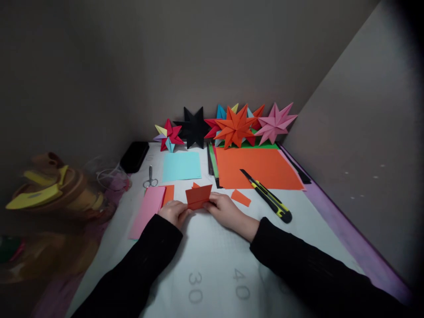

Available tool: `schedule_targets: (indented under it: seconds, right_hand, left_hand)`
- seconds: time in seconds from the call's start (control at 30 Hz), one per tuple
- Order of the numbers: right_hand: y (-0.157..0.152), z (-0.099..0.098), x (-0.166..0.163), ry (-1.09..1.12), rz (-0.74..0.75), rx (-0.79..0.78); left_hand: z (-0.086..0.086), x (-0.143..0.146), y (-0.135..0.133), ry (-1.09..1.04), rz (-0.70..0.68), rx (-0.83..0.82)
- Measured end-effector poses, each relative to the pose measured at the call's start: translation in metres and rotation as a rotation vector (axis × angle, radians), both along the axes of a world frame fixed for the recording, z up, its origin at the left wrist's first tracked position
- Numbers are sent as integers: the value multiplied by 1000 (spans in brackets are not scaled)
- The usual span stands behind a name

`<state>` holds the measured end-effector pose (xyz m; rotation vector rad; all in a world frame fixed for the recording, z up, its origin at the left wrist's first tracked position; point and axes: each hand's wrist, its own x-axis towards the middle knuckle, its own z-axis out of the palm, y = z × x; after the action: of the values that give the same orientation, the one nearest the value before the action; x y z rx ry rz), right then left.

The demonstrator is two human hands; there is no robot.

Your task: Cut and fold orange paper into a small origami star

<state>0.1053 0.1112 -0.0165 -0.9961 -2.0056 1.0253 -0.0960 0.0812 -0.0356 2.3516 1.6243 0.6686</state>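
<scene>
A small folded piece of orange paper (198,196) is held up between both hands over the white table sheet. My left hand (174,213) is closed on its lower left corner. My right hand (225,210) pinches the lower right corner, thumb in front. A crease line runs across the paper near its bottom edge. Just beyond my right hand lies a small orange paper scrap (241,198). Close to my left hand, a stack of pink paper strips (147,212) lies partly over orange paper (169,194). Another orange tip shows behind the held paper.
A yellow and black utility knife (270,198) lies right, its blade end over orange sheets (258,163). Light blue paper (182,165), small scissors (150,178) and a black phone-like object (134,157) lie left. Folded paper stars (236,126) lean on the wall. A clay pot (74,190) stands far left.
</scene>
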Motion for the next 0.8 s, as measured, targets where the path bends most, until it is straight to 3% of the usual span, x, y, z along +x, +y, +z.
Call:
schedule_targets:
  seconds: [0.3,0.53,0.8]
  right_hand:
    - [1,-1,1,12,-30,-14]
    - [0,-1,1,-11,-19,37]
    - [0,2,-1,-26,0,-30]
  left_hand:
    - [7,2,0,-39,47,-111]
    - [10,7,-2,-189,60,-18]
    - [7,5,1,-194,53,-102]
